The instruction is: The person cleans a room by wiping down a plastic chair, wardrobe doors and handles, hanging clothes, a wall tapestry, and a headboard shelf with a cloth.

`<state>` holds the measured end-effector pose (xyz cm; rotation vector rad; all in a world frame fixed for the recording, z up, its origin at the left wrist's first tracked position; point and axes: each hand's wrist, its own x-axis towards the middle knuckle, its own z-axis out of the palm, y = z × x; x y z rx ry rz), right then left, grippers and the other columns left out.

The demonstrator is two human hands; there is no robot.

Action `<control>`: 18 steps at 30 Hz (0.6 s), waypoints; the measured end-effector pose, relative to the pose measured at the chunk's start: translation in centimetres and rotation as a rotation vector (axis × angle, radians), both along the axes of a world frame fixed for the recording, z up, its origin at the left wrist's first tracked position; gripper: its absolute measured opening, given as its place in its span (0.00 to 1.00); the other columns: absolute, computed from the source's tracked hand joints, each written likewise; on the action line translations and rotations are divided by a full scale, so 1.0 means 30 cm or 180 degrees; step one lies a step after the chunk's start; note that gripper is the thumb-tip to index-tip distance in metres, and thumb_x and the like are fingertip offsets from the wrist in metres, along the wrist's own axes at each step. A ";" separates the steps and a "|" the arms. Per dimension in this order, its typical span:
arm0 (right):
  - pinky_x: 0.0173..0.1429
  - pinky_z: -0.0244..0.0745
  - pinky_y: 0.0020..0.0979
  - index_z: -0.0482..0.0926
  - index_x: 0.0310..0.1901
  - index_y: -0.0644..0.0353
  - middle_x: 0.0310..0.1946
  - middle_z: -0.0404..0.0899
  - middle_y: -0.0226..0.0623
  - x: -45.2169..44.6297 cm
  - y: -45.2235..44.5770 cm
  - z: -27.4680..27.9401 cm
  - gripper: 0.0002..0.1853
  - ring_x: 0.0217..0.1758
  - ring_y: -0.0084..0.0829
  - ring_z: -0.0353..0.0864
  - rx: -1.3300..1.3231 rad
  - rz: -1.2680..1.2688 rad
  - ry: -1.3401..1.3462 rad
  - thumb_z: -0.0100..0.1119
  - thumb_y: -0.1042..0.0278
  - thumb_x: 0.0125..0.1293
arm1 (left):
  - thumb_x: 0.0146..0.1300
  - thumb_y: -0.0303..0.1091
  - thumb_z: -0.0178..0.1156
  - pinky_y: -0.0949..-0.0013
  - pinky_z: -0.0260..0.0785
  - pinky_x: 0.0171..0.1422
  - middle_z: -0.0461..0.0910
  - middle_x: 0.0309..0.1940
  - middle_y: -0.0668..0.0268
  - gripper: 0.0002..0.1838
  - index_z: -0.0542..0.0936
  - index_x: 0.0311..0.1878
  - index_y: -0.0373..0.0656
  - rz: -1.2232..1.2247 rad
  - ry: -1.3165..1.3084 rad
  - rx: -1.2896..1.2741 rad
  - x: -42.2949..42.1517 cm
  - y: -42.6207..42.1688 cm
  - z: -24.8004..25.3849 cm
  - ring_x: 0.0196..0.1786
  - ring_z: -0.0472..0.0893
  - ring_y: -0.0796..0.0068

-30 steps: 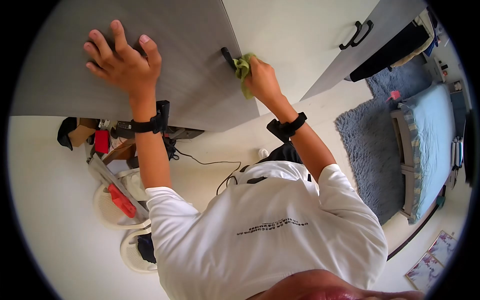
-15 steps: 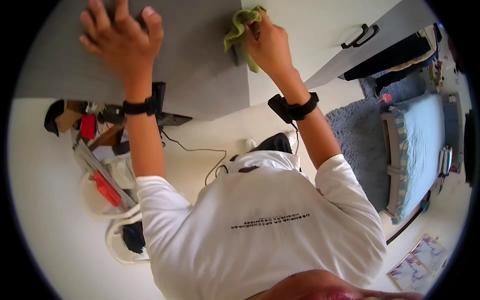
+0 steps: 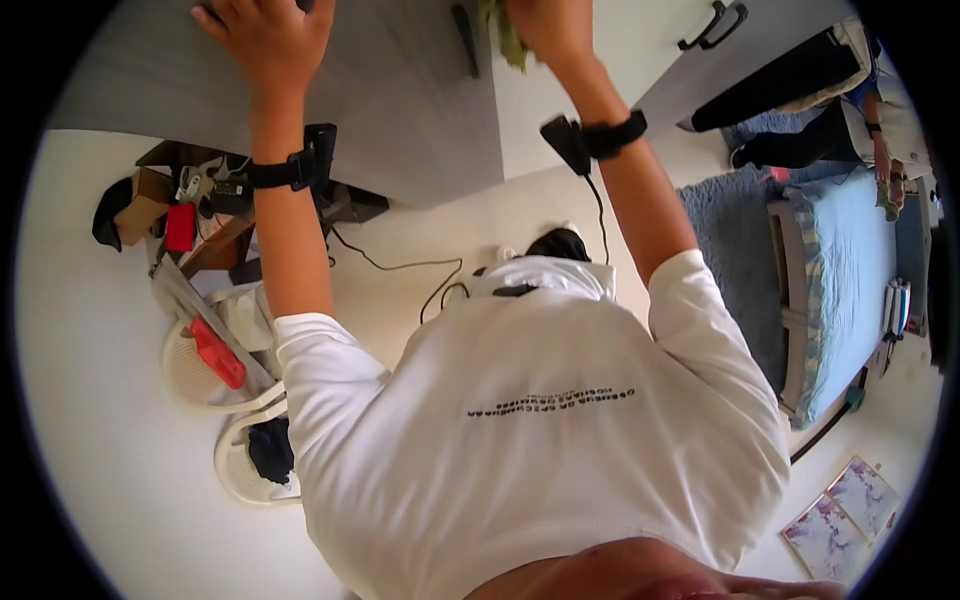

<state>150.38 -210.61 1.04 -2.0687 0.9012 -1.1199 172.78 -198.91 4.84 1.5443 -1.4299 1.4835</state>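
Observation:
My left hand [image 3: 268, 42] lies against the grey cabinet door [image 3: 390, 120] with its fingers spread; some fingertips run past the top of the view. My right hand [image 3: 552, 28] is closed on a green cloth [image 3: 511, 42], which hangs out at the left of the fingers in front of the white panel [image 3: 630, 45]. The top of the view cuts off part of that hand and cloth. Left of the cloth, a dark handle [image 3: 465, 40] is fixed on the grey door near its edge.
Another person [image 3: 895, 110] stands at the far right by the bed [image 3: 850, 270]. Black handles [image 3: 712, 28] sit on a cabinet door at upper right. A cable [image 3: 400, 266] crosses the floor. Stacked white chairs [image 3: 240, 470] and a cardboard box [image 3: 145, 200] stand at left.
Both hands have moved upward in view, the right one taking the green cloth with it and uncovering the dark handle. Another person has come into view at right.

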 end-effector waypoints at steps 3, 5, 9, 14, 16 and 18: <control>0.36 0.80 0.36 0.79 0.44 0.63 0.31 0.84 0.42 0.040 -0.079 -0.134 0.08 0.32 0.38 0.85 -0.0420 -0.0160 -0.0530 0.58 0.79 0.63 | 0.66 0.39 0.61 0.31 0.42 0.77 0.52 0.79 0.48 0.36 0.64 0.76 0.51 -0.0124 0.0330 0.0407 -0.086 0.032 -0.087 0.80 0.51 0.39; 0.35 0.79 0.36 0.79 0.42 0.63 0.32 0.84 0.42 0.055 -0.114 -0.247 0.06 0.32 0.38 0.85 -0.0153 -0.0068 -0.0532 0.59 0.79 0.63 | 0.62 0.33 0.65 0.29 0.42 0.76 0.50 0.79 0.45 0.38 0.64 0.76 0.51 -0.0231 0.0617 0.0851 -0.151 0.039 -0.176 0.79 0.49 0.36; 0.47 0.81 0.42 0.84 0.41 0.58 0.39 0.86 0.47 0.034 -0.160 -0.608 0.10 0.43 0.49 0.85 -0.0340 -0.0020 -0.0035 0.59 0.77 0.57 | 0.60 0.31 0.66 0.32 0.49 0.76 0.55 0.77 0.46 0.32 0.72 0.70 0.47 -0.0252 0.0853 0.1145 -0.259 0.053 -0.304 0.78 0.53 0.37; 0.51 0.81 0.39 0.83 0.46 0.59 0.43 0.86 0.46 0.004 -0.079 -0.715 0.15 0.47 0.48 0.86 0.0609 0.0167 0.0134 0.60 0.78 0.56 | 0.63 0.30 0.63 0.44 0.59 0.73 0.67 0.70 0.50 0.15 0.81 0.53 0.42 -0.0828 0.1062 0.1250 -0.272 0.074 -0.255 0.73 0.64 0.44; 0.49 0.81 0.39 0.82 0.42 0.62 0.38 0.87 0.45 0.015 -0.047 -0.567 0.10 0.44 0.43 0.87 -0.0275 0.0152 -0.0541 0.61 0.76 0.57 | 0.64 0.31 0.63 0.43 0.59 0.73 0.66 0.70 0.50 0.15 0.81 0.54 0.42 -0.0776 0.1026 0.1019 -0.234 0.038 -0.181 0.74 0.64 0.44; 0.45 0.81 0.40 0.83 0.42 0.61 0.36 0.86 0.46 0.016 -0.060 -0.412 0.12 0.41 0.46 0.86 -0.0005 0.0266 -0.0263 0.63 0.76 0.54 | 0.63 0.35 0.63 0.43 0.56 0.74 0.65 0.72 0.50 0.19 0.79 0.58 0.44 -0.0588 0.0742 0.0802 -0.223 0.013 -0.104 0.75 0.62 0.42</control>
